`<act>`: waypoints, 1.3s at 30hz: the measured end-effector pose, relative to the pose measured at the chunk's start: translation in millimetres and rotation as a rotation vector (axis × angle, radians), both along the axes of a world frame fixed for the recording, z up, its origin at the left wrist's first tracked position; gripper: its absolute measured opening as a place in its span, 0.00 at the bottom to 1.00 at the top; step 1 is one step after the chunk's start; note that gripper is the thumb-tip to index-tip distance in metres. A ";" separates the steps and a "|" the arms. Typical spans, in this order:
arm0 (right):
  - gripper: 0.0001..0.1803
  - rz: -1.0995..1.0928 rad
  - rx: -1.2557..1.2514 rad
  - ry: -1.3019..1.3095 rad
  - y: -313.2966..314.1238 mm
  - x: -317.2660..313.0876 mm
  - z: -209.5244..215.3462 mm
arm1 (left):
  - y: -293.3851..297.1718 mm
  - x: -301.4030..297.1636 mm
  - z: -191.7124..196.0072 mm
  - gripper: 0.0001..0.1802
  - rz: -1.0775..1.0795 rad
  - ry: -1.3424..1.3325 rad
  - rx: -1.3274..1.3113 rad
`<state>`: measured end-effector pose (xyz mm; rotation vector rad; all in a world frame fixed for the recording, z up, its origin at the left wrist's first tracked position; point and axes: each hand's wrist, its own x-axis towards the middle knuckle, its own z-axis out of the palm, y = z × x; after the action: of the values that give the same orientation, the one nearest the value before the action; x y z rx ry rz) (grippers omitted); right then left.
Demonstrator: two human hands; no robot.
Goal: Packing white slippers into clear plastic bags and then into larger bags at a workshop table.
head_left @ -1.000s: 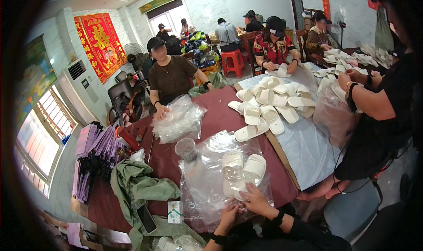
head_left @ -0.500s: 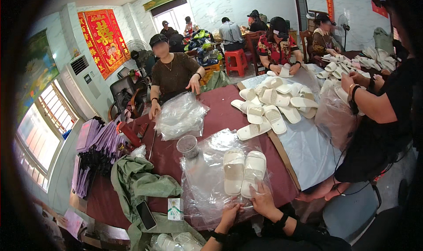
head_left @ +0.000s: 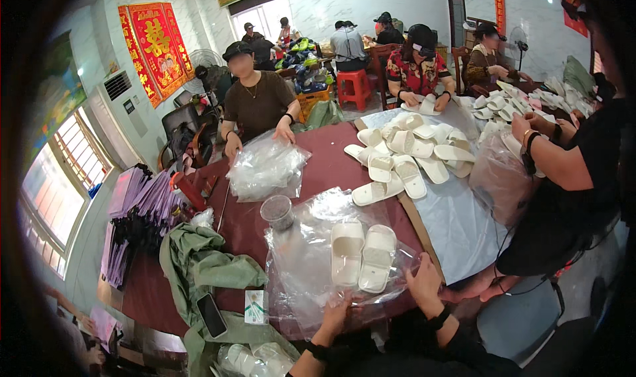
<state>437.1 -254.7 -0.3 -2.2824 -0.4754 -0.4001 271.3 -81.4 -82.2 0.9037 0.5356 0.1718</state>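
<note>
A pair of white slippers lies side by side, soles down, at the near side of the table. Clear film of a plastic bag spreads around their toes and heels, on top of more clear bags. With closed fingers, my left hand grips the bag's near edge, just below the slippers. To their right, my right hand pinches the bag's side edge. Some of its fingers are hidden behind the film.
A round clear tub, a phone, a small white-green box and green cloth lie to the left. Piled slippers cover the far right. A co-worker's hands touch stacked bags. Another person stands at right.
My right hand has left the slipper's heel and moved right to the bag's side edge. My left hand still holds the near edge. The whole view has shifted slightly.
</note>
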 end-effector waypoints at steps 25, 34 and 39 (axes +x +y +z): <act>0.11 1.345 0.397 0.592 94.0 -67.6 96.9 | 47.8 -129.9 237.9 0.23 0.806 0.147 1.157; 0.58 1.407 0.426 0.278 174.5 -168.0 90.8 | 52.6 -179.6 260.7 0.17 0.154 0.019 1.025; 0.20 1.345 0.160 0.173 183.4 -182.9 83.3 | 43.4 -202.4 270.2 0.15 -0.032 -0.040 1.107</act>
<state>254.2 -71.3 82.9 -1.3755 -1.6100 0.4194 68.9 -38.0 188.1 1.9761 0.3635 0.4781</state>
